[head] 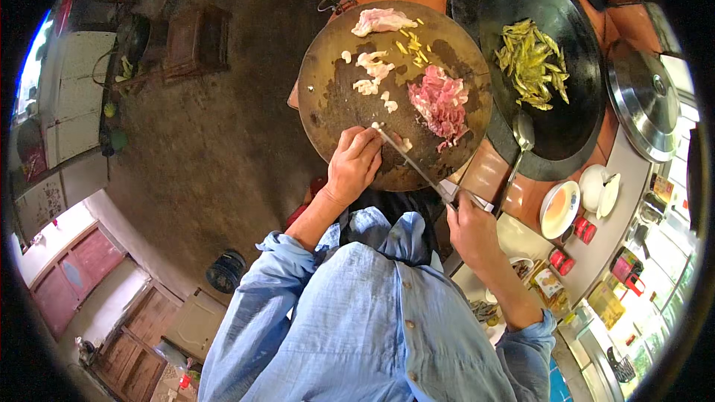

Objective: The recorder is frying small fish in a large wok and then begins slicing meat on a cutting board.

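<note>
On a round wooden chopping board (346, 106), my left hand (354, 162) has its fingertips bent down on a small pale piece of meat or fat (378, 125). My right hand (472, 226) grips the handle of a kitchen knife (413, 164), seen nearly edge-on, its blade reaching across the board to my left fingertips. A pile of sliced raw red meat (439, 101) lies to the right of the blade. Pale chopped bits (374, 70) lie farther up, near yellow strips (414, 47) and a larger pale piece of meat (382, 21) at the far edge.
A black wok (575, 128) with green-yellow peppers (530, 61) is set in the tiled stove, a metal ladle (523, 134) resting at its rim. A steel lid (651, 100) leans beyond. A bowl (559, 209), white pot (593, 187) and red-lidded jars (584, 230) stand to the right.
</note>
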